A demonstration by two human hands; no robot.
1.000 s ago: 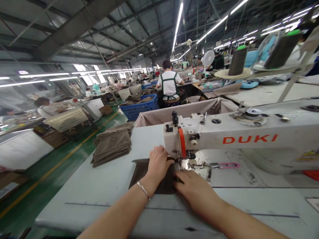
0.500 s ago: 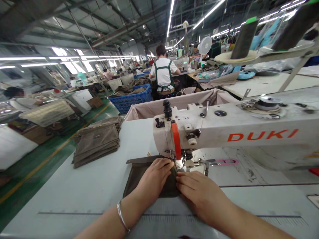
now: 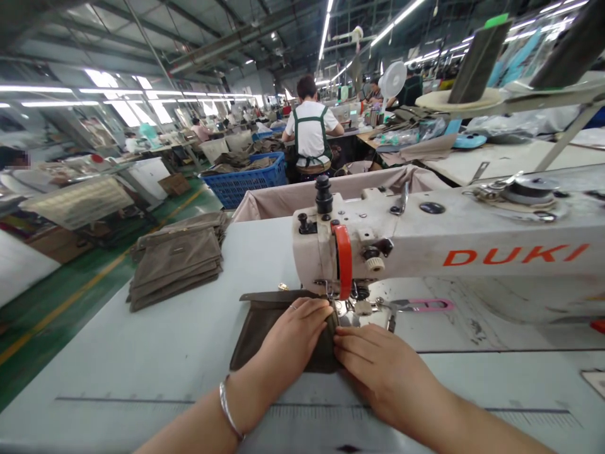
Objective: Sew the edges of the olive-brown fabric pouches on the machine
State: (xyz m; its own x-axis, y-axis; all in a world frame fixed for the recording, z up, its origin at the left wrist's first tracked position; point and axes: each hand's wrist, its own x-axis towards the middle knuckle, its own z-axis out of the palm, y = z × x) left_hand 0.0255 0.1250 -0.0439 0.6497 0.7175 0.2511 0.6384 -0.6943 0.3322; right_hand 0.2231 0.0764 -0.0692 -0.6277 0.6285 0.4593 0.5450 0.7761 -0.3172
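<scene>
A dark brown fabric piece [image 3: 258, 328] lies flat on the white sewing table [image 3: 155, 359], its right edge under the needle of a white DUKI sewing machine [image 3: 425, 243]. My left hand [image 3: 295, 331] presses on the fabric with fingers flat, fingertips by the presser foot; a silver bracelet circles that wrist. My right hand [image 3: 373, 359] rests with its fingers laid on the fabric's right edge, just in front of the needle. The part of the fabric beneath both hands is hidden.
A stack of folded brown fabric pieces [image 3: 177, 261] sits at the table's far left. Pink-handled scissors [image 3: 418, 306] lie right of the needle. Beyond are a cloth-lined bin [image 3: 331, 192], a blue basket [image 3: 248, 176], a seated person in a green apron [image 3: 309, 132], and thread cones [image 3: 477, 60].
My left hand has slid back and flattened, fingertips now near the presser foot. The fabric has shifted slightly toward me. The camera view has tilted down and closer.
</scene>
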